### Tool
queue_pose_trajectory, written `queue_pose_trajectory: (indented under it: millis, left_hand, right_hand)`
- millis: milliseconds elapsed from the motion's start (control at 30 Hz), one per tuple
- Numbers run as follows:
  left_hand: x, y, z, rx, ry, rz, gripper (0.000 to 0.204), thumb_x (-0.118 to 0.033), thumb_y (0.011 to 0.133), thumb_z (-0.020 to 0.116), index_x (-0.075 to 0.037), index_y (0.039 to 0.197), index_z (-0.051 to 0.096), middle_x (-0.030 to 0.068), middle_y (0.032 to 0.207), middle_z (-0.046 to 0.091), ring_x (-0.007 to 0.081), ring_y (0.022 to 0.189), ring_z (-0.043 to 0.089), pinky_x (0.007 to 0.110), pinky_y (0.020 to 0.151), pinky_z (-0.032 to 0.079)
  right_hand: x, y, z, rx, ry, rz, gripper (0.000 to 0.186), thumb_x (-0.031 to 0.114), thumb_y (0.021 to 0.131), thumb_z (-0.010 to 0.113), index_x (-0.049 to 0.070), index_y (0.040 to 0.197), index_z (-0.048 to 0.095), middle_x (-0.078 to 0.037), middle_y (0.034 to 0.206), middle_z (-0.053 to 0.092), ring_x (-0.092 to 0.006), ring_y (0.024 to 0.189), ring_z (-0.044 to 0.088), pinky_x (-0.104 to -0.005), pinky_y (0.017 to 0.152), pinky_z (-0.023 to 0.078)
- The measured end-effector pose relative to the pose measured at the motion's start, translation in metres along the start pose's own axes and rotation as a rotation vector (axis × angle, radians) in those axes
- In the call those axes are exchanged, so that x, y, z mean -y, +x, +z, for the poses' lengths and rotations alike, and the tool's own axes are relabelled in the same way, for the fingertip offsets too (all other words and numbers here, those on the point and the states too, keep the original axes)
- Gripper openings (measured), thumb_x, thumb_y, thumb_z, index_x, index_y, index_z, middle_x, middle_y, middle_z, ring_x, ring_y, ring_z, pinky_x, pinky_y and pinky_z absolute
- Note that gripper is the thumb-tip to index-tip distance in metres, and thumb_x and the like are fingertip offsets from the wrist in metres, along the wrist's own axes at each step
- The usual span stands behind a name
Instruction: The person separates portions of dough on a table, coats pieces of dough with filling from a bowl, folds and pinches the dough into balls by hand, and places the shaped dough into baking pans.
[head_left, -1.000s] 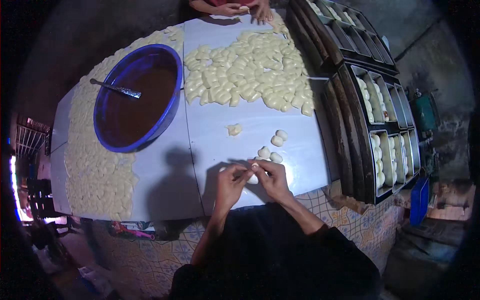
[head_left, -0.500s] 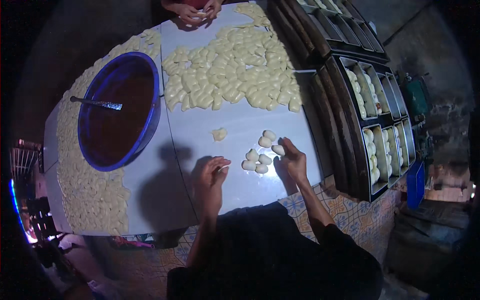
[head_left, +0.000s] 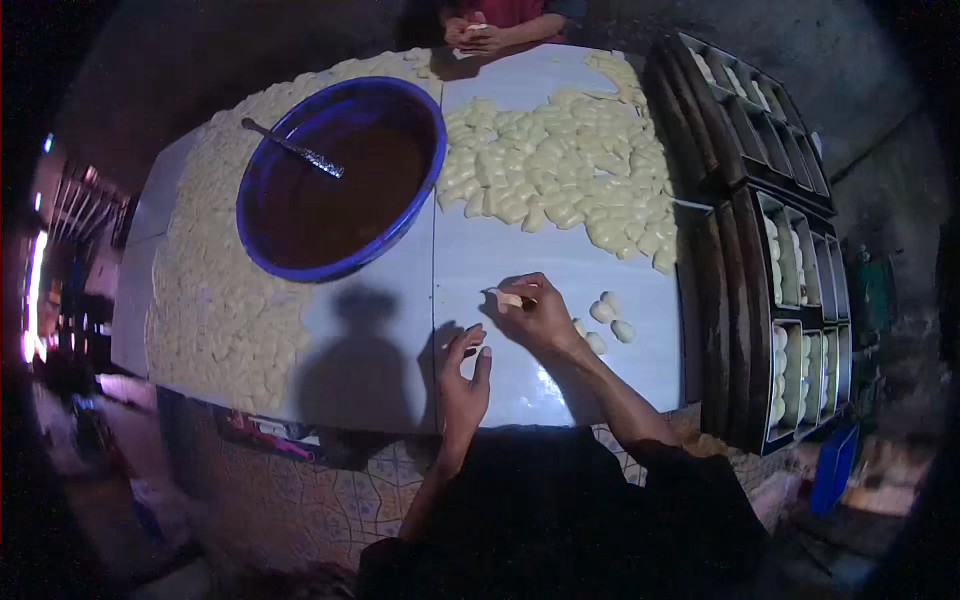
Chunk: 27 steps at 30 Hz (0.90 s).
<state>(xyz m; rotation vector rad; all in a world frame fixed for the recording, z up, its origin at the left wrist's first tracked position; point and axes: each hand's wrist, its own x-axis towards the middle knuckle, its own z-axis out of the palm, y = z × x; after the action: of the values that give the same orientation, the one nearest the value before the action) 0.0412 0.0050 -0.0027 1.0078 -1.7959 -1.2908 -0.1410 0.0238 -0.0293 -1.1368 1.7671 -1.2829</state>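
Observation:
My right hand pinches a small flattened piece of pale dough just above the white table. Below and left of it, my left hand has its fingers curled, with a small pale bit at the fingertips that I cannot make out clearly. Several smooth round dough balls lie on the table to the right, partly hidden by my right arm. A wide mass of soft dough pieces covers the far part of the table.
A blue tub of brown liquid holds a metal utensil at left, beside more spread dough. Stacked metal loaf pans with dough line the right edge. Another person's hands hold something across the table. A blue crate stands at lower right.
My right hand has left the dough balls and moved left, now pinching the loose scrap. My left hand has shifted alongside it. The view has moved, shifting the table in frame.

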Motion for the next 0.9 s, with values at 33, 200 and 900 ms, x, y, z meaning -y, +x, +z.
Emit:
queue_pose_trajectory:
  millis: [33, 200, 900]
  left_hand:
    - [-0.008, 0.0, -0.001, -0.037, 0.093, 0.087, 0.037, -0.006, 0.084, 0.067, -0.003, 0.12, 0.06, 0.0148, 0.11, 0.062, 0.0274, 0.106, 0.058, 0.036, 0.09, 0.046]
    - [-0.04, 0.003, 0.001, -0.016, 0.333, 0.322, 0.035, -0.004, 0.078, 0.072, -0.004, 0.112, 0.066, 0.0144, 0.108, 0.062, 0.0269, 0.097, 0.06, 0.036, 0.084, 0.046]
    - [-0.02, -0.002, 0.021, 0.216, -0.779, -0.181, 0.013, -0.001, 0.084, 0.066, 0.002, 0.097, 0.068, 0.0067, 0.094, 0.066, 0.0126, 0.086, 0.061, 0.025, 0.076, 0.048]
  right_hand:
    - [0.016, -0.017, -0.009, 0.044, -0.045, -0.054, 0.036, 0.018, 0.08, 0.074, 0.001, 0.111, 0.067, -0.013, 0.113, 0.051, -0.0203, 0.101, 0.058, -0.0312, 0.087, 0.05]
    - [0.072, -0.065, -0.015, 0.022, 0.204, 0.085, 0.023, 0.012, 0.087, 0.066, 0.001, 0.108, 0.068, -0.009, 0.1, 0.06, -0.0162, 0.091, 0.058, -0.0291, 0.078, 0.046]
    - [0.075, -0.058, -0.018, -0.029, -0.004, -0.249, 0.032, 0.032, 0.09, 0.059, 0.005, 0.106, 0.067, -0.013, 0.125, 0.047, -0.0289, 0.117, 0.039, -0.0419, 0.096, 0.035]
